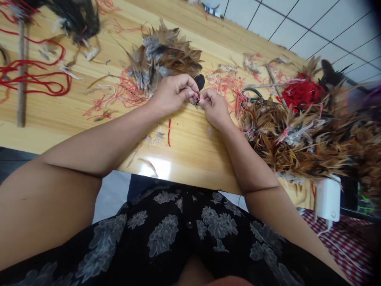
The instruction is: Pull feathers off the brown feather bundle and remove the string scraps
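My left hand (172, 94) and my right hand (214, 107) meet over the wooden table (190, 147), fingers curled. Both pinch a small feather bundle (196, 98) with red thread on it; a dark feather tip (200, 81) sticks up above the fingers. A heap of brown and grey feathers (162, 59) lies just behind my left hand. Red thread scraps (226, 83) lie scattered beside my right hand.
A large pile of brown feathers (306, 139) covers the table's right side, with a ball of red thread (300, 93) behind it. Red cord (35, 77) and a wooden stick (21, 75) lie at the left. A white charger (327, 198) hangs at the right edge.
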The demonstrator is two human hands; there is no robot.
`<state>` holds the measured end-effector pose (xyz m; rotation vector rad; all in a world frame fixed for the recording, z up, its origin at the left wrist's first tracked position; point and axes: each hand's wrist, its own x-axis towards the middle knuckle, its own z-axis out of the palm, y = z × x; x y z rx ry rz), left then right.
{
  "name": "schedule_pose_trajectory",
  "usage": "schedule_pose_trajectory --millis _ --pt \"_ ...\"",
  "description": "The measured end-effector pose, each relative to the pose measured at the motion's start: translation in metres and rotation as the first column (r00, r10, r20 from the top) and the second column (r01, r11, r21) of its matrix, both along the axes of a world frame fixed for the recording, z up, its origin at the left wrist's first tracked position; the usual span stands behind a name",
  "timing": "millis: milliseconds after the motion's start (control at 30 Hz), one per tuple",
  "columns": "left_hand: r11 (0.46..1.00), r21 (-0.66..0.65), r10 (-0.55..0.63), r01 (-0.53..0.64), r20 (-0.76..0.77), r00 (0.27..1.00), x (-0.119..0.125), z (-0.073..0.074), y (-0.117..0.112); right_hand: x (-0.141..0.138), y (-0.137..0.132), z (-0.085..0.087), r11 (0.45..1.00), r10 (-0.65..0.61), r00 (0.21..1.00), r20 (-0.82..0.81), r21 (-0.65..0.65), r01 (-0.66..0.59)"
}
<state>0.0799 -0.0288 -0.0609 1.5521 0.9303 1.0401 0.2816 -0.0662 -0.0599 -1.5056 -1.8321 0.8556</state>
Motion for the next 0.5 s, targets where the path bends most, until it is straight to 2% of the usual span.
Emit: schedule_pose_trajectory --millis 233,500 --pt "0.998 0.069 0.009 -0.006 -0.039 0.999 -0.004 -0.002 0.004 0.005 -0.004 0.009 0.994 -0.074 0.969 0.237 -0.066 0.092" --pt "0.993 0.12 -0.007 0.011 -0.037 0.999 -0.012 0.005 0.004 0.013 -0.007 0.013 0.996 -0.069 0.948 0.309 -0.04 0.086"
